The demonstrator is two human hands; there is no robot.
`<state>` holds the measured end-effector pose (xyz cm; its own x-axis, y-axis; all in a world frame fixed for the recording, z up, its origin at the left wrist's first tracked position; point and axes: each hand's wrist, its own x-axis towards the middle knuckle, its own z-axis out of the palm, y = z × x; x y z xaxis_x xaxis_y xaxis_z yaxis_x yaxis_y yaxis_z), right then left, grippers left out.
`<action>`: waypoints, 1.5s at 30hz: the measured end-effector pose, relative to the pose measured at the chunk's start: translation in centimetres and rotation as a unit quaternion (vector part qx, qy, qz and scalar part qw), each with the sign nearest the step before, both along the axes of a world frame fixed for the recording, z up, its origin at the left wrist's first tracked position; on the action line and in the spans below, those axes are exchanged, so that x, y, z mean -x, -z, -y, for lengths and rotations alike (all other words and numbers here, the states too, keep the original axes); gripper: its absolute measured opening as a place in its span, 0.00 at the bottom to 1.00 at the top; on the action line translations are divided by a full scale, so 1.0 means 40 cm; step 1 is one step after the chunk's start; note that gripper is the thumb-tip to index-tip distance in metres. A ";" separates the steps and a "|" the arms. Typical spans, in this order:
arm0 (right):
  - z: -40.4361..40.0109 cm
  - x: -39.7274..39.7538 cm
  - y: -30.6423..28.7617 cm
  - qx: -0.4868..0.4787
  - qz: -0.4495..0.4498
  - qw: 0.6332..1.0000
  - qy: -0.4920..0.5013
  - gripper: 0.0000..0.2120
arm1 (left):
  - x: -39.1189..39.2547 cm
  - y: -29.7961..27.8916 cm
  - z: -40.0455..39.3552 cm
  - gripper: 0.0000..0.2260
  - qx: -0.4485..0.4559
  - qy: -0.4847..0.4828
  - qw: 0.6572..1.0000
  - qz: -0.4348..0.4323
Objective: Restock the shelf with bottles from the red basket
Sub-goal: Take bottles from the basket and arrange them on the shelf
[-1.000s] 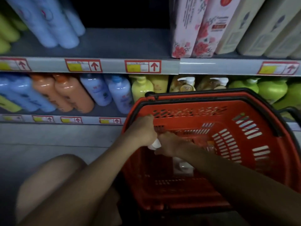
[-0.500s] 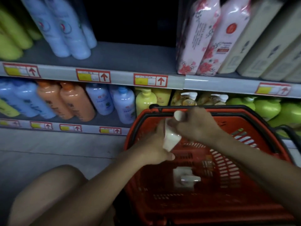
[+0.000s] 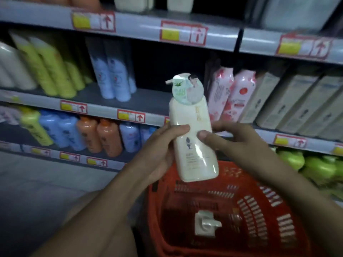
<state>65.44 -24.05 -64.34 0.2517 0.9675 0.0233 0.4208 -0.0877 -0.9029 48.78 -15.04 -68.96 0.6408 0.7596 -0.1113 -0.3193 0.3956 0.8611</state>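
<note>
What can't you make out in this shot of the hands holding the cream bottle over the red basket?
All in the head view:
- Cream bottle: label print too small and blurred; left hand and right hand cover its sides.
- Price tags: motion blur hides the figures.
- White pump bottle in the red basket: only its top shows, in the dark.
- Top shelf bottles: cut off by the upper edge.

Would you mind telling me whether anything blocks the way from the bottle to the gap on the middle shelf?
Nothing visible does. Both hands hold the cream bottle above the red basket, and the dark gap behind it looks open.
</note>
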 end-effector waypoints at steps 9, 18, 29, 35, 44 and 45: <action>-0.111 0.046 -0.145 -0.173 -0.155 0.973 -0.011 0.30 | 0.033 -0.267 -0.095 0.28 -0.216 -0.077 0.973 0.024; -0.291 0.066 -0.344 -0.335 -0.201 0.920 0.031 0.25 | 0.005 -0.520 -0.236 0.22 -0.426 -0.267 0.861 -0.075; -0.562 0.000 -0.424 -0.372 -0.122 0.916 0.084 0.20 | -0.147 -0.535 -0.432 0.16 -0.417 -0.438 0.790 -0.106; -0.630 -0.040 -0.434 -0.272 -0.076 0.957 0.069 0.30 | -0.160 -0.487 -0.487 0.17 -0.437 -0.448 0.769 -0.133; -0.594 -0.085 -0.445 -0.156 0.093 0.976 0.116 0.25 | -0.130 -0.463 -0.456 0.19 -0.482 -0.445 0.728 -0.200; -0.592 -0.094 -0.447 -0.145 0.091 0.978 0.117 0.24 | -0.123 -0.462 -0.457 0.19 -0.485 -0.449 0.722 -0.205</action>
<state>69.19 -0.38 -46.45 0.4313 0.8297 0.3544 0.5766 0.0486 -0.8156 53.68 3.25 -50.50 -0.0936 0.6973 0.7107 0.2885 -0.6642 0.6896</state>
